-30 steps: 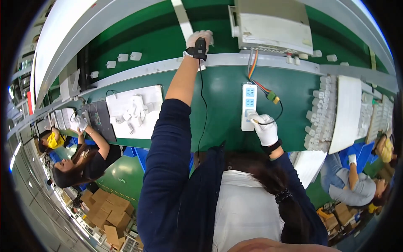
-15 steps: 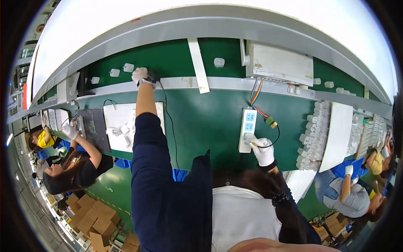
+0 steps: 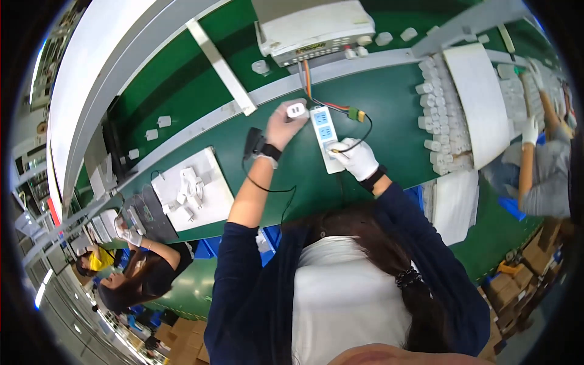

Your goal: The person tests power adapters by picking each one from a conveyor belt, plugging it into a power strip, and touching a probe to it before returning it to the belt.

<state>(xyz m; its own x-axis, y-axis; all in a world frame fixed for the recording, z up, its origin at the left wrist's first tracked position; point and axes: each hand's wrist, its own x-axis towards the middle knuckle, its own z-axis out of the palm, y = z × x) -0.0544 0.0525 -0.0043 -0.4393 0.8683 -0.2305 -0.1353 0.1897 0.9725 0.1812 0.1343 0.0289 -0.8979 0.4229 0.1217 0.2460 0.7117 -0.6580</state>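
My left hand (image 3: pixel 285 126), in a pale glove, is closed around a small white charger (image 3: pixel 296 110) with two dark ports facing up. It is just left of the upper end of a white power strip (image 3: pixel 336 164) with blue-faced sockets. My right hand (image 3: pixel 359 160), in a white glove, pinches the brass-tipped end of a black cable (image 3: pixel 368 129) at the strip's lowest socket. Whether the tip touches anything there is hidden by the fingers. The cable loops up to a green and yellow connector (image 3: pixel 356 114), from which coloured wires run to a white bench instrument (image 3: pixel 319 35).
A white board (image 3: pixel 213 201) at left carries several white chargers (image 3: pixel 190 187). Rows of chargers (image 3: pixel 435 115) stand at right beside a white panel (image 3: pixel 477 103). A metal strut (image 3: pixel 222 67) crosses the ledge. A black box (image 3: pixel 252 143) on my left wrist trails a cord. Co-workers sit on both sides.
My left hand has come from the far-left ledge to beside the power strip, and a charger now shows in it. My right hand stays at the strip. The view has turned.
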